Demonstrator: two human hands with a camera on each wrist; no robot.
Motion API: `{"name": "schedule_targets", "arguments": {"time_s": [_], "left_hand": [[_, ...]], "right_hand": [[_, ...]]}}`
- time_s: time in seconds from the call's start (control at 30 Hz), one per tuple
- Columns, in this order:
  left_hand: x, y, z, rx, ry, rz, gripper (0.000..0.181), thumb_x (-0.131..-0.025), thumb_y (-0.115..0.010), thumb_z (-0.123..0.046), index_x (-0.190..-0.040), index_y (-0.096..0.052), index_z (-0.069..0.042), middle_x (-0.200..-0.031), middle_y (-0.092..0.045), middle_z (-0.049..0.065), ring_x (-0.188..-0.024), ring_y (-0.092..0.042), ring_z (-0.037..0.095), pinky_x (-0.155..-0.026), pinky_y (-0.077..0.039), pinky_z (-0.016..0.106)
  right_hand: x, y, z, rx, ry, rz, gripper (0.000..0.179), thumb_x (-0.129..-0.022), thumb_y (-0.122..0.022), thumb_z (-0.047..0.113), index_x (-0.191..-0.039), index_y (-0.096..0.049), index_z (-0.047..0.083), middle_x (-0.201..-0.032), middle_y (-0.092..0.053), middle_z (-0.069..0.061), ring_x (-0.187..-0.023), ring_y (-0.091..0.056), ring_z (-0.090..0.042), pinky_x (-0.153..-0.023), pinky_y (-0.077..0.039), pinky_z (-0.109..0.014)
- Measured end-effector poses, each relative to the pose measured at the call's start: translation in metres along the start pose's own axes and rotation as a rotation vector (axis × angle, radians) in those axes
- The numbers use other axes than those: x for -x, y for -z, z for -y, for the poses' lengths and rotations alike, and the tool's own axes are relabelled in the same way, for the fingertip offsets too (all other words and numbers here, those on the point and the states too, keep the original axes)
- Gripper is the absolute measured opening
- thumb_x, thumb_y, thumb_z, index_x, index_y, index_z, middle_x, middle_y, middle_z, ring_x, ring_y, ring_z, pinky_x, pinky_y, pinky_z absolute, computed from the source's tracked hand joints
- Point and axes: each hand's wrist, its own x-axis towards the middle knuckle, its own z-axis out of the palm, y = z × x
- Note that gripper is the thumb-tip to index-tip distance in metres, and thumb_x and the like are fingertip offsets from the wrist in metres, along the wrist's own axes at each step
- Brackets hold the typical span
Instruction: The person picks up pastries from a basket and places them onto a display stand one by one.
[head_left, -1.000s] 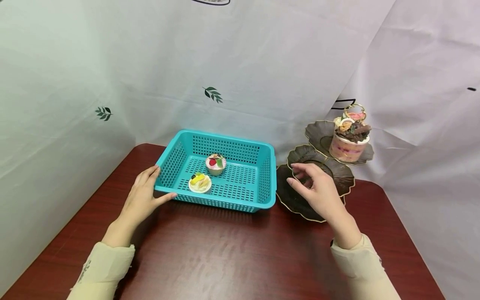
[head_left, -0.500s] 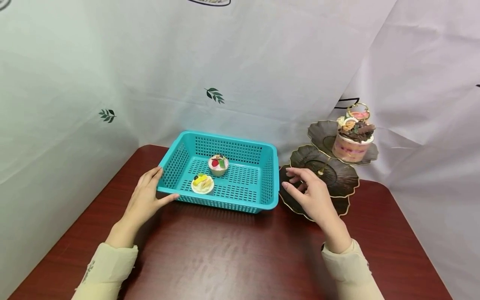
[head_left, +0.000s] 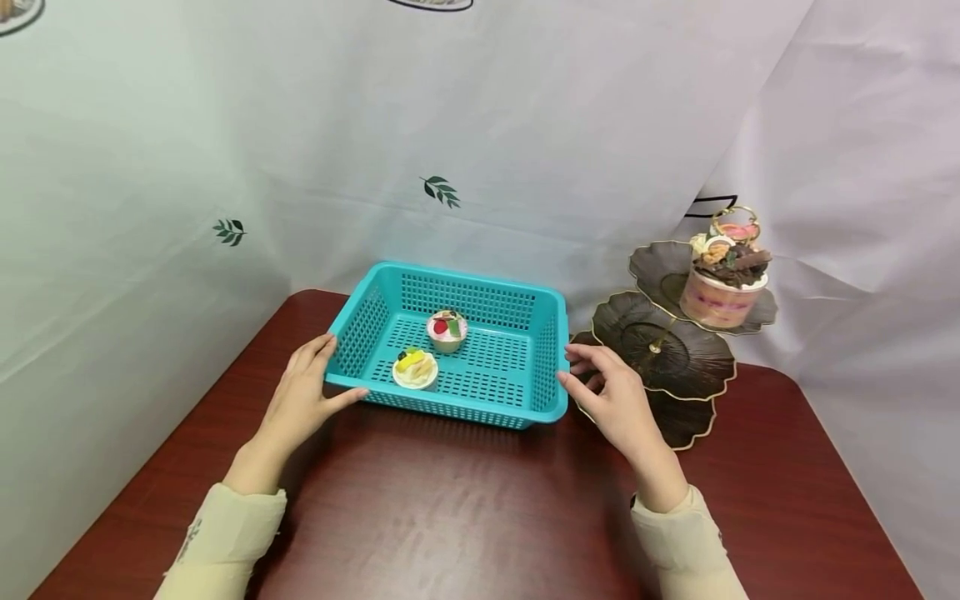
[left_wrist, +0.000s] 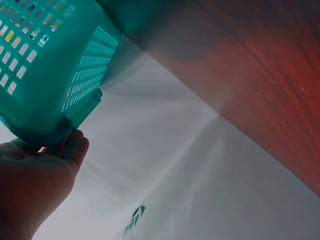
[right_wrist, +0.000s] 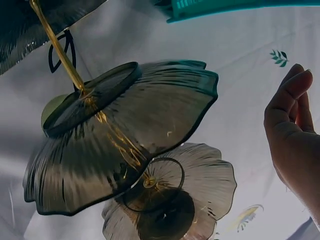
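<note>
A turquoise plastic basket [head_left: 480, 400] stands on the table, holding two small cupcakes. One cupcake [head_left: 416, 369] has yellow fruit on cream; the other cupcake [head_left: 447, 331] carries red and green pieces. My left hand [head_left: 300, 400] grips the basket's front left corner, thumb along the front rim and fingers at the left rim. In the left wrist view, the fingers of this hand [left_wrist: 45, 170] curl up at the basket's lip [left_wrist: 82, 112]. At the right rim, my right hand [head_left: 611, 400] has its loosely bent fingertips right at the edge, holding nothing.
Close behind my right hand rises a three-tier stand of dark, gold-edged scalloped plates [head_left: 660, 354]. On its top plate sits a large dessert cup [head_left: 723, 287] with chocolate topping. A pale cloth [head_left: 480, 125] hangs behind the reddish-brown table [head_left: 450, 517].
My right hand has moved left from in front of the tiered stand to the basket's right rim. My left hand keeps its place on the corner. The whole view has shifted slightly.
</note>
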Motion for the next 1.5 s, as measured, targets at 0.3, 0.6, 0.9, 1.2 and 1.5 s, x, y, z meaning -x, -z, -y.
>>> {"name": "schedule_targets", "arguments": {"time_s": [0.3, 0.6, 0.9, 1.2, 1.5], "left_hand": [[-0.003, -0.002, -0.003, 0.009, 0.000, -0.006, 0.095, -0.077, -0.078, -0.043, -0.144, -0.035, 0.009, -0.148, -0.035, 0.024, -0.135, -0.030, 0.042, -0.102, -0.037, 0.063], [-0.005, -0.003, -0.004, 0.010, 0.002, 0.002, 0.096, -0.077, -0.078, -0.043, -0.144, -0.034, 0.009, -0.148, -0.034, 0.024, -0.135, -0.030, 0.042, -0.102, -0.038, 0.063], [-0.004, -0.004, -0.005, 0.014, 0.011, 0.006, 0.095, -0.077, -0.079, -0.041, -0.144, -0.035, 0.008, -0.149, -0.034, 0.024, -0.136, -0.029, 0.041, -0.104, -0.036, 0.063], [-0.004, 0.000, -0.003, 0.010, 0.016, 0.013, 0.095, -0.078, -0.077, -0.043, -0.144, -0.034, 0.009, -0.150, -0.033, 0.024, -0.137, -0.028, 0.041, -0.106, -0.035, 0.062], [-0.002, 0.001, -0.002, 0.008, 0.019, 0.018, 0.096, -0.078, -0.077, -0.045, -0.144, -0.034, 0.010, -0.149, -0.033, 0.025, -0.136, -0.028, 0.042, -0.105, -0.035, 0.063]], "right_hand": [[-0.003, -0.007, 0.004, -0.005, -0.013, 0.038, 0.037, -0.087, -0.071, 0.019, -0.121, -0.064, 0.008, -0.105, -0.065, -0.007, -0.078, -0.063, -0.017, -0.065, -0.051, -0.022], [-0.013, -0.027, 0.003, -0.039, -0.036, 0.107, 0.036, -0.089, -0.069, 0.021, -0.121, -0.064, 0.006, -0.105, -0.065, -0.010, -0.089, -0.062, -0.018, -0.073, -0.054, -0.034], [-0.019, -0.041, -0.001, -0.043, -0.049, 0.166, 0.037, -0.092, -0.066, 0.024, -0.123, -0.063, 0.006, -0.111, -0.065, -0.011, -0.092, -0.063, -0.020, -0.075, -0.054, -0.040], [-0.030, -0.050, -0.003, 0.039, -0.024, 0.234, 0.042, -0.092, -0.065, 0.030, -0.126, -0.061, 0.006, -0.115, -0.064, -0.010, -0.095, -0.064, -0.022, -0.075, -0.053, -0.034], [-0.044, -0.052, -0.001, 0.103, -0.010, 0.310, 0.045, -0.091, -0.065, 0.033, -0.126, -0.060, 0.005, -0.118, -0.063, -0.013, -0.099, -0.063, -0.027, -0.082, -0.054, -0.041]]}}
